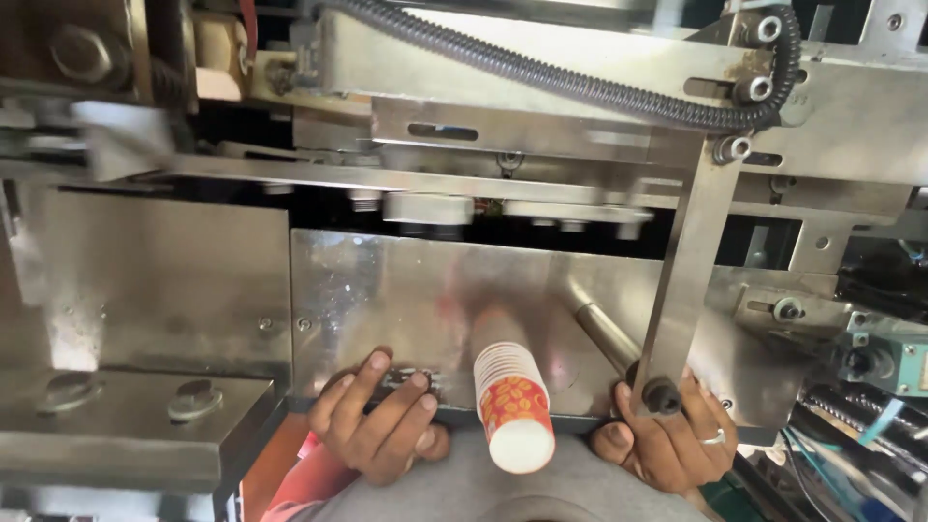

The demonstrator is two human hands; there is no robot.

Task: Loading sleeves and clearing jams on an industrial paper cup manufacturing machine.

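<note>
Both hands gripped the steel plate (387, 280) edge: left hand (382, 425) fingers spread flat on it, right hand (667, 440) curled over the rim by a black knob (661, 394). One cup stack (510, 401) lay between them, base outward. Thin paper, light, crushable; hold by sidewall, gently.
</note>
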